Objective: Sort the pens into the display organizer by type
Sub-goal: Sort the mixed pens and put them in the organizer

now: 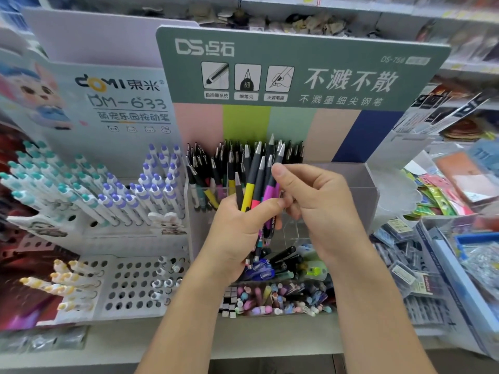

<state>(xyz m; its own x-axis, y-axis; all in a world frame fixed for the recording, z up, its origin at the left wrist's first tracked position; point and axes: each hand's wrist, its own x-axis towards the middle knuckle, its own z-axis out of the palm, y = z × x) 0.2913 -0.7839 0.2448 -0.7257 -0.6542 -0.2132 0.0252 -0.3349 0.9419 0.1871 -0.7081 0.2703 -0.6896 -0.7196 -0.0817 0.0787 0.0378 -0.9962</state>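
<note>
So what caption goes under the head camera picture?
Left hand grips a bunch of pens; right hand pinches one, before the display organizer.

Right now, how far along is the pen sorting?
Partly done: many dark pens already stand in the clear organizer. In hand: the left hand grips a bundle of pens, the right hand picking at it. Left: mixed pens lying in the front compartment.

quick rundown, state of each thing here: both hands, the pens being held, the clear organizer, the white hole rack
left hand: grips a bunch of pens
right hand: pinches one pen in the bunch
bunch of pens: upright, fanned out
clear organizer: left part packed, right part bare
white hole rack: many holes unfilled
</note>
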